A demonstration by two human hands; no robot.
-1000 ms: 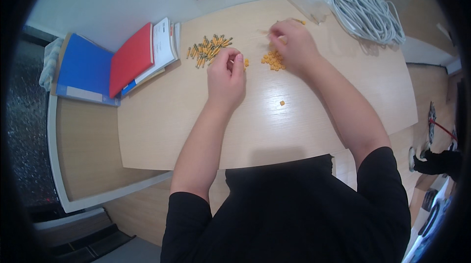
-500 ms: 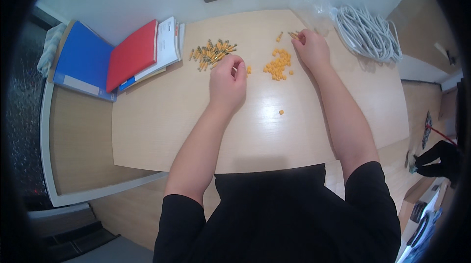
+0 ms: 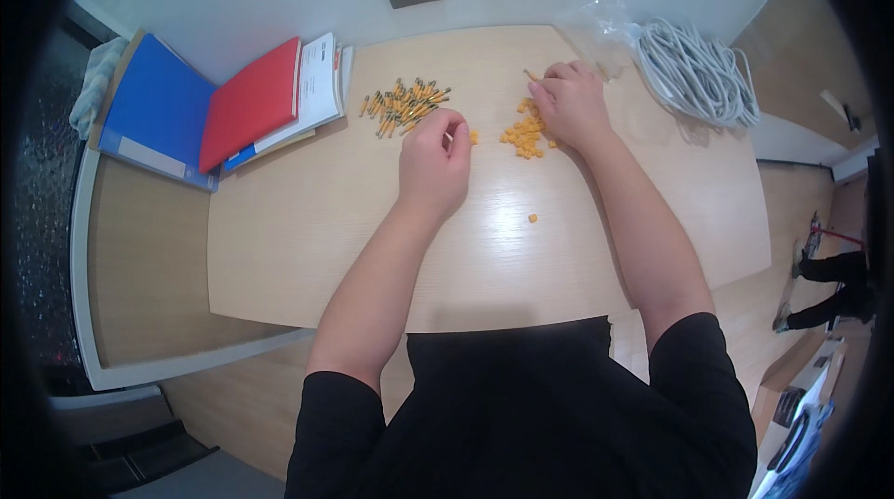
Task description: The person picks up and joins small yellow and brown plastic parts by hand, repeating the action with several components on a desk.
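- L hand (image 3: pixel 433 164): fingers curled, can't tell grip; just beside pegs (image 3: pixel 406 108) on bench (image 3: pixel 307 229).
- R hand (image 3: pixel 575 108): fingers bent, can't tell grip; by caps (image 3: pixel 523 138), mid bench.
- Lone cap (image 3: pixel 533 218) nearer body.
- Cable (image 3: pixel 694 75) far R.

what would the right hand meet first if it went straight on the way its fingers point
Probably the small yellow stick, which shows just up and left of the right hand in the picture. Depth is unclear: the hand could be touching it or above it.
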